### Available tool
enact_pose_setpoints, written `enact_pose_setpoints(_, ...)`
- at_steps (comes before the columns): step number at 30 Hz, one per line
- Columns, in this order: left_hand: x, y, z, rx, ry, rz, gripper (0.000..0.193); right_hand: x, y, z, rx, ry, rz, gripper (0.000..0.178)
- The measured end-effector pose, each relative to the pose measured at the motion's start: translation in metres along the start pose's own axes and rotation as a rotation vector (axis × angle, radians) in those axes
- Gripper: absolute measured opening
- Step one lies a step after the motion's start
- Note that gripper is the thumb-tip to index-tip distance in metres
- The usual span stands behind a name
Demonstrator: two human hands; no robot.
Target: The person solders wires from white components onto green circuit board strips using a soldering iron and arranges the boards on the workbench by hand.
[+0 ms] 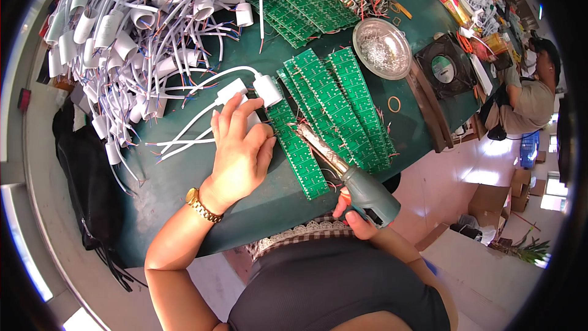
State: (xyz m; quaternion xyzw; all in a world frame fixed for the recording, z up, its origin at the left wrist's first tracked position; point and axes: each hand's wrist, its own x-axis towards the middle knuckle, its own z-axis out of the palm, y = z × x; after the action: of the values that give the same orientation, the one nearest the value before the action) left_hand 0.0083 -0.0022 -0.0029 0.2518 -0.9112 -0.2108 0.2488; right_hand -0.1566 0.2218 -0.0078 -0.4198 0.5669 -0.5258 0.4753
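My left hand [240, 153], with a gold watch on its wrist, has its fingers curled onto a small group of white cylindrical cable housings [230, 90]. One more white housing [268, 91] lies just past the fingertips, on the upper end of a green circuit board strip [306, 168]. Thin white cables run from the housings to the left. Wrapped around the handle of a grey-green soldering gun [369, 195] is my right hand [355, 216]. The gun's metal tip points up and left, over the strip near my left hand.
Stacked green board strips [343, 107] lie right of the soldering gun's tip. A large heap of white cabled housings [110, 30] fills the far left. Farther right are a round metal dish [383, 49] and a black fan [442, 68]. Another person [530, 95] sits at the right.
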Motion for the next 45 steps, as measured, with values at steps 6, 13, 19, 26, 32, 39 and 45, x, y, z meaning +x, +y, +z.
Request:
enact_pose_setpoints(6, 0.003, -0.002, -0.001, -0.037, -0.015, -0.018, 0.011, -0.005, 0.006, -0.005, -0.059, -0.020, -0.029, 0.035)
enact_pose_setpoints(13, 0.005, 0.005, -0.001, 0.027, -0.094, -0.080, 0.011, -0.014, 0.014, -0.009, -0.219, 0.011, -0.075, 0.018)
enact_pose_setpoints(19, 0.005, 0.004, 0.002, 0.081, -0.098, -0.068, 0.011, -0.015, 0.024, -0.013, -0.529, -0.042, -0.146, 0.025)
enact_pose_setpoints(26, 0.006, 0.003, 0.003, 0.095, -0.091, -0.070, 0.011, -0.004, 0.013, -0.009, -0.252, -0.001, -0.073, 0.016)
enact_pose_setpoints(32, 0.005, 0.002, 0.004, 0.081, -0.076, -0.061, 0.013, -0.003, 0.002, -0.009, -0.400, -0.070, -0.054, 0.015)
enact_pose_setpoints(39, 0.005, 0.004, 0.004, 0.108, -0.077, -0.051, 0.012, -0.004, 0.005, -0.010, -0.245, -0.047, -0.086, 0.020)
enact_pose_setpoints(45, 0.007, 0.004, 0.005, 0.102, -0.067, -0.040, 0.013, -0.010, 0.016, -0.011, -0.084, -0.066, -0.105, 0.042)
